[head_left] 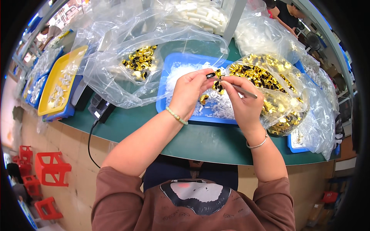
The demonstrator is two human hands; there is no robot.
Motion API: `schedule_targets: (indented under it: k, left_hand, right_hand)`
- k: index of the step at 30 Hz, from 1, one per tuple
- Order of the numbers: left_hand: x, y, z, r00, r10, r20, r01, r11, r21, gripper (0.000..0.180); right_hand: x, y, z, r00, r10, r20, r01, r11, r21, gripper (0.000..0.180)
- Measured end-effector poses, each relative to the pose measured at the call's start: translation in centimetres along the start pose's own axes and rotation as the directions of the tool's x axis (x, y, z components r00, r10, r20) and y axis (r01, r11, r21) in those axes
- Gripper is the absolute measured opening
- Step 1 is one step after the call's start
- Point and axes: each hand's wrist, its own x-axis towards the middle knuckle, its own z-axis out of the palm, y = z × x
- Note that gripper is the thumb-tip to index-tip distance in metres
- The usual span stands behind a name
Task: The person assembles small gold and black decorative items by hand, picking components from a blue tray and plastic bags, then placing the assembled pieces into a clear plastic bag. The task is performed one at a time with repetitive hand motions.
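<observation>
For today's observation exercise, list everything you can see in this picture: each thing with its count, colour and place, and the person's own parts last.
Blue tray: one, blue, table centre, holding small white parts.
Small part: one, black and gold, pinched in the left fingertips.
Tweezers: one, silver, in the right hand's grip, tip at the part.
Bags of gold pieces: two, clear plastic, left and right of the tray.
Bags of white pieces: several, clear, at the back.
Yellow tray: one, far left, on a blue tray.
Black box: one, with cable, at the table's left edge.
Table: one, green.
Red stools: several, floor, left.
Left hand: green bead bracelet.
Right hand: silver bangle.
</observation>
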Motion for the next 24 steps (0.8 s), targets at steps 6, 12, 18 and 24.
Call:
schedule_targets:
  k: [6,12,18,24]
  left_hand:
    - [0.14,-0.12,-0.33,1.0,-0.022,0.02,0.021,0.999,0.03,0.033]
    - [-0.12,-0.18,-0.19,0.999,-0.022,0.025,0.019,0.994,0.11,0.034]
    - [0.06,-0.3,-0.43,0.999,-0.02,0.038,0.017,0.996,0.089,0.032]
    - [0.12,-0.4,-0.47,0.999,-0.026,0.031,0.024,0.999,0.047,0.033]
  right_hand:
    - [0.01,0.02,0.17,1.0,0.024,-0.013,-0.024,1.0,0.018,0.012]
    - [-0.02,-0.12,0.41,0.999,-0.023,-0.044,0.022,0.999,-0.041,0.01]
    - [0.19,-0.34,0.26,0.999,0.001,-0.034,-0.003,0.999,-0.039,0.008]
    - [0.28,-0.43,-0.4,0.999,0.044,-0.031,-0.046,0.997,-0.059,0.01]
